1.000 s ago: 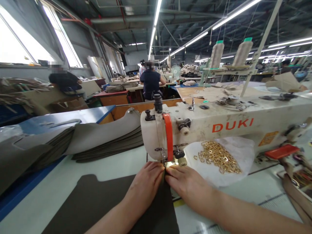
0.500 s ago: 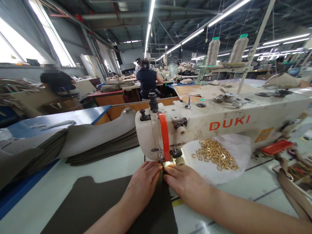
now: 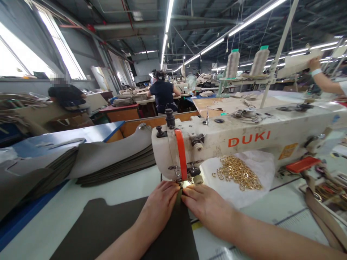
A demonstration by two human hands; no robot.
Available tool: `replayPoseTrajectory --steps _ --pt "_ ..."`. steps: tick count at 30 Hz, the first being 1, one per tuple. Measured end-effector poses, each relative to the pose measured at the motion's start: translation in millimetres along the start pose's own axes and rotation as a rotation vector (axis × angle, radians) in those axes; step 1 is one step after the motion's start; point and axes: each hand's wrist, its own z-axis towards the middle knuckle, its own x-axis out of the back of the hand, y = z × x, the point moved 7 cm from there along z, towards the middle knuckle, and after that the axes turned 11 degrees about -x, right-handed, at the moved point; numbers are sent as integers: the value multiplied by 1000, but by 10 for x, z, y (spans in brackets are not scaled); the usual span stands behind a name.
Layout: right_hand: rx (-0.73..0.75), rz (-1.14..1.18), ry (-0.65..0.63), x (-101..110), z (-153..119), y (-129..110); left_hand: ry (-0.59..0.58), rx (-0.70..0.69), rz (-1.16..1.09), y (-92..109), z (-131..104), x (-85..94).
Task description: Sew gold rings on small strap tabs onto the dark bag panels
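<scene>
A dark grey fabric panel (image 3: pixel 108 227) lies flat on the pale table in front of me. My left hand (image 3: pixel 159 206) presses on it, fingertips at the needle of the white DUKI sewing machine (image 3: pixel 244 139). My right hand (image 3: pixel 208 207) rests beside it, fingers pinching a narrow olive strap (image 3: pixel 179 195) that runs under the presser foot. The two hands almost touch at the needle. What lies under the fingertips is hidden.
A heap of gold metal rings (image 3: pixel 238 173) sits on white paper to the right of the needle. Stacked grey panels (image 3: pixel 114 160) lie behind left. Tan webbing straps (image 3: pixel 322 213) hang at right. Other people work at tables behind; a person's arm (image 3: pixel 322 79) shows top right.
Both hands stay at the needle. My view has shifted slightly, so the machine sits a little further left. A person's arm holding a tan panel has come into view at top right.
</scene>
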Motion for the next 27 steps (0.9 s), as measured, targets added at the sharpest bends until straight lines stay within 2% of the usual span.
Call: replayPoseTrajectory --steps 6,14,23,27 --pt "83 21 -37 48 -60 -58 -105 -20 87 71 -110 5" --pt "121 5 -72 58 -61 -87 -281 -76 186 93 -212 -105" --pt "111 17 -107 34 -37 -89 -297 -80 180 88 -218 -107" --pt "106 23 -107 17 -21 -87 -267 -106 216 99 -179 -73"
